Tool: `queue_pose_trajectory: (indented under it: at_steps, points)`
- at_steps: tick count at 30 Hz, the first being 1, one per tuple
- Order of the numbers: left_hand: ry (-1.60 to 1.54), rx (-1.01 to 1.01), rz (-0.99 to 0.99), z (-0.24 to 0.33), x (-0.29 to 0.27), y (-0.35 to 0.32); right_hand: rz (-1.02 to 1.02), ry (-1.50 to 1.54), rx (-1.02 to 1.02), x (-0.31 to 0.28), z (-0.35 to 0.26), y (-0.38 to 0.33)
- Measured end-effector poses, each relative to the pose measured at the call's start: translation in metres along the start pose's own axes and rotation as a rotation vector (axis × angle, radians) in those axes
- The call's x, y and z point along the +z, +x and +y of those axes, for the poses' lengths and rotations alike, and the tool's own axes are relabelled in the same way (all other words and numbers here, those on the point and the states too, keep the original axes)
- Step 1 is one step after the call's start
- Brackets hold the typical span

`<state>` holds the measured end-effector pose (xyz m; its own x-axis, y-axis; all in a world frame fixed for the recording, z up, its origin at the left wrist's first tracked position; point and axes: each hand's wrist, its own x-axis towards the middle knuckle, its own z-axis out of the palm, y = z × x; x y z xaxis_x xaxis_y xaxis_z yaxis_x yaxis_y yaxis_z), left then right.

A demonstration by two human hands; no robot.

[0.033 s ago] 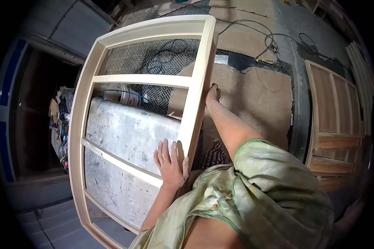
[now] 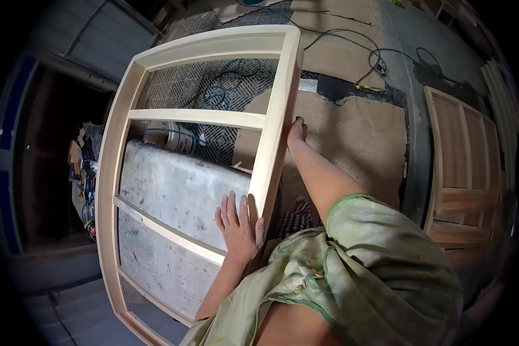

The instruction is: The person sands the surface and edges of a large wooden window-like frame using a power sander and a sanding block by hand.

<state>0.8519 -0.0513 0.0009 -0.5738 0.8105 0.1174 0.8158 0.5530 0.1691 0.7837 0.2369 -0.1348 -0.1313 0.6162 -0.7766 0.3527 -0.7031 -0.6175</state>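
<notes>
**On the pale wooden frame, both hands at one long rail**

Over the grey slab (image 2: 173, 196) lies a pale wooden frame (image 2: 196, 118), a long ladder-like piece with two side rails and several crossbars. It tilts across the view, its far end toward the patterned mat (image 2: 213, 81) and its near end by the lower edge of the picture.

The left hand (image 2: 238, 226) rests flat against the frame's right-side rail, near where a crossbar meets it. Its fingers are spread and stretched upward along the wood, palm down, not curled around anything. The right hand (image 2: 297, 130) reaches further up the same rail. Its fingers press against the rail's outer edge; whether they wrap behind the wood cannot be told. The right arm comes from a loose green sleeve (image 2: 380, 265) below the frame.

Through the frame's openings the slab's mottled surface shows, and beyond it a white container (image 2: 170, 138) lies on its side. Black cables (image 2: 380, 63) trail over the brown sheets (image 2: 357, 132) to the right of the frame. Further right of the frame, well apart from it, stands a wooden panelled door (image 2: 461, 167).
</notes>
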Motion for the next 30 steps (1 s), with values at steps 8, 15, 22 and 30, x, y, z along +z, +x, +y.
queue_pose_trajectory:
  at_steps: [8, 15, 22, 30]
  points:
    - [0.053, -0.043, -0.004, 0.035, 0.033, 0.208, -0.132, -0.507, -0.373, 0.012, -0.151, 0.123]
    - [0.041, -0.277, -0.062, 0.061, 0.051, 0.3, -0.651, -0.439, -0.519, 0.001, -0.217, 0.218]
    - [-0.137, -0.573, -0.086, 0.065, 0.066, 0.353, -1.097, -0.895, -0.598, 0.063, -0.257, 0.212]
    - [-0.468, -0.873, 0.164, 0.053, 0.075, 0.472, -1.128, -1.18, -0.619, 0.159, -0.29, 0.187]
